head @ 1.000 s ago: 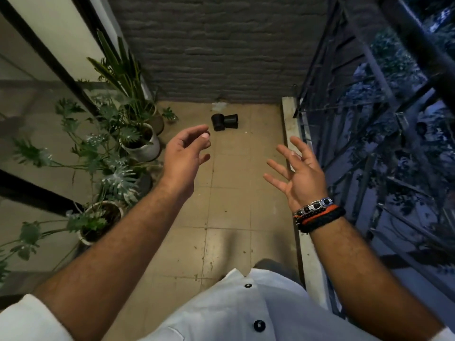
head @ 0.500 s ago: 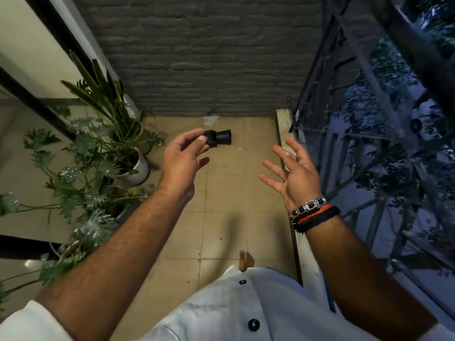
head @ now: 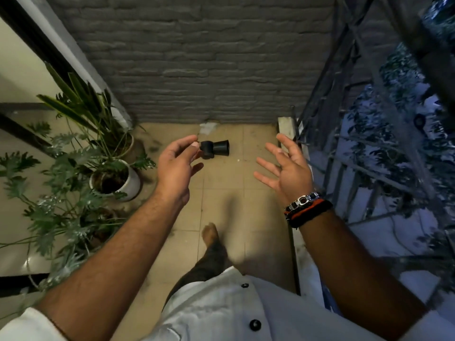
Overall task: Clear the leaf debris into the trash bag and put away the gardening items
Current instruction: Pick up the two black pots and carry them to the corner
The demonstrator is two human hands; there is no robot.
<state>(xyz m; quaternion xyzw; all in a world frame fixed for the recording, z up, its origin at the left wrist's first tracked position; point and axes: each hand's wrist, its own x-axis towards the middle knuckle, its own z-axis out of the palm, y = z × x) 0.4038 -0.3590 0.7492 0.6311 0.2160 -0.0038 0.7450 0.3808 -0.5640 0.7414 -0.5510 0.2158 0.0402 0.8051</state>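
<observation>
Two small black plastic pots [head: 216, 148] lie on their sides on the tan tiled floor [head: 221, 203] near the grey brick wall. My left hand [head: 177, 168] is raised in front of them, fingers loosely curled and apart, holding nothing; its fingertips overlap the left pot in the view, but the hand is well above the floor. My right hand [head: 285, 168] is spread open, palm facing left, with bracelets on the wrist. No trash bag or leaf pile is in view.
Potted plants stand along the left side, one in a white pot [head: 123, 183], with leaves reaching over the floor. A dark metal railing [head: 344, 148] on a low curb bounds the right. The grey brick wall [head: 197, 57] closes the far end. My bare foot [head: 211, 235] steps forward.
I have walked forward along the balcony, so the black pots and the wall are closer. Both hands stay raised and empty; my foot has come into view.
</observation>
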